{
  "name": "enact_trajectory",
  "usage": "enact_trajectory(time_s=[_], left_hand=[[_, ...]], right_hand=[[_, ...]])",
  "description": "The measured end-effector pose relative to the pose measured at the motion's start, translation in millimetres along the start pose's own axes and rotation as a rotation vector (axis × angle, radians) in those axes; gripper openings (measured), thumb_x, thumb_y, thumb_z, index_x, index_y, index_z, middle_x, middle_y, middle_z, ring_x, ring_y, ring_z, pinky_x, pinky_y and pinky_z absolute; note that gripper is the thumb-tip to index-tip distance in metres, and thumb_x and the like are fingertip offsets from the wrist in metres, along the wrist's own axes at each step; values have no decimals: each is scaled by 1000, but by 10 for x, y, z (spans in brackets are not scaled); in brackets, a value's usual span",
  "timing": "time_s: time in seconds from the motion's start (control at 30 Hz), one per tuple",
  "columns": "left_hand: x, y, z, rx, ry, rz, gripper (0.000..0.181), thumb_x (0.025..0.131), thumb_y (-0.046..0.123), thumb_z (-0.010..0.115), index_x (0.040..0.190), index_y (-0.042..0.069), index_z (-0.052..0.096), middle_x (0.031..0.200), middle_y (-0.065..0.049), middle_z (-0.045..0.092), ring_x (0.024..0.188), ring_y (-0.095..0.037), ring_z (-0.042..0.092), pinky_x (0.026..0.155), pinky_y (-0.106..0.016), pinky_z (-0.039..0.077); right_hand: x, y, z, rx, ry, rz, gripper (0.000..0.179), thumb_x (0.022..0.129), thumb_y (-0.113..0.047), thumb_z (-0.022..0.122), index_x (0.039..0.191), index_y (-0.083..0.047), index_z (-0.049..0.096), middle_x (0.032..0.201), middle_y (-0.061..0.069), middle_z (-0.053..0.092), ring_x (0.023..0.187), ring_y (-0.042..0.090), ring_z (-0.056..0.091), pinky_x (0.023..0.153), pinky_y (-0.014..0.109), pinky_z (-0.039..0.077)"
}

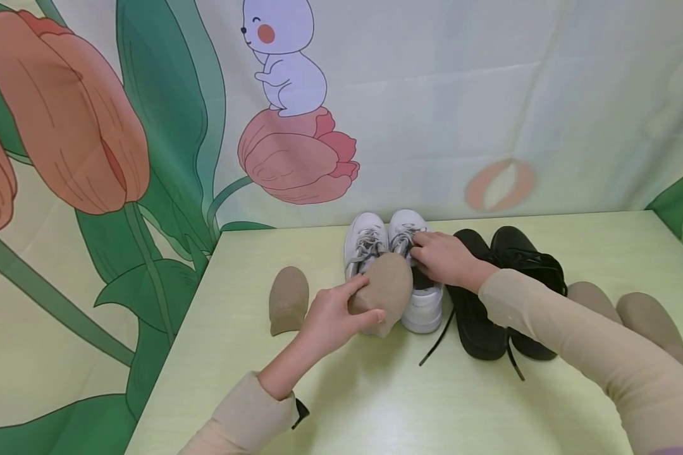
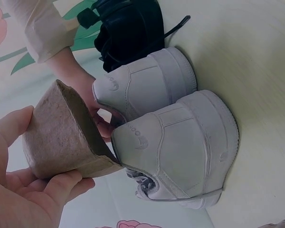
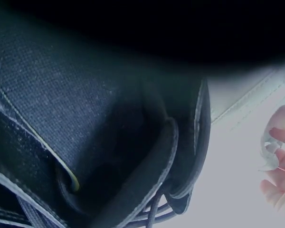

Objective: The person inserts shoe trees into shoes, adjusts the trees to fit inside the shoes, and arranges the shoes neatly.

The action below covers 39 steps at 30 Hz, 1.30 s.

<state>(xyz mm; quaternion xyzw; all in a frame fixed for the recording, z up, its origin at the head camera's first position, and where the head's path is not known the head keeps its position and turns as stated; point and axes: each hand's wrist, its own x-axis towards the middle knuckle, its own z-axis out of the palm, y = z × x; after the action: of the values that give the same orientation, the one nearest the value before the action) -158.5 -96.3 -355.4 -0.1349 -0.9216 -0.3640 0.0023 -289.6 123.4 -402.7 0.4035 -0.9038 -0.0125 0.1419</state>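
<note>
A person sits at a pale green table [image 1: 375,404] set against a cartoon tulip backdrop. Near the table's far edge stands a pair of white sneakers [image 1: 389,253], heels toward the person. The left hand [image 1: 330,319] grasps a tan cardboard shoe insert [image 1: 384,291], thumb on one side and fingers curled under, holding it at the heel opening of the left sneaker. The right hand [image 1: 441,256] rests on the right sneaker's laces, fingers bent around the tongue, gripping it. A pair of black shoes [image 1: 501,291] sits just beside the white pair, partly under the right forearm. A second insert [image 1: 288,306] lies toward the table's left edge; two more inserts [image 1: 632,313] lie near its right edge.
</note>
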Motion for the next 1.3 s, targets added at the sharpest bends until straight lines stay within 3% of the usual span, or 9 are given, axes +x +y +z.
enact_trajectory(time_s=[0.27,0.53,1.3], left_hand=[[8,5,-9,-2,-7,12,56,75,34,68,123,8,52,126,-8,53,112,-22,52,90,-36,43],[20,7,0,-3,-10,7,56,74,34,68,123,10,53,125,-6,53,111,-21,53,89,-36,44],[104,118,18,3,-74,30,55,76,34,66,124,11,52,118,-9,58,104,-23,56,83,-34,46]], right_hand=[[26,-4,-72,-61,55,-7,4,78,-10,62,78,-9,66,79,7,49,76,22,47,63,33,42],[58,31,-103,-120,47,1,4,77,-14,63,73,-12,64,73,3,54,70,21,47,60,34,38],[147,143,-219,119,34,79,14,77,-6,56,68,-11,64,62,1,54,56,17,45,54,30,35]])
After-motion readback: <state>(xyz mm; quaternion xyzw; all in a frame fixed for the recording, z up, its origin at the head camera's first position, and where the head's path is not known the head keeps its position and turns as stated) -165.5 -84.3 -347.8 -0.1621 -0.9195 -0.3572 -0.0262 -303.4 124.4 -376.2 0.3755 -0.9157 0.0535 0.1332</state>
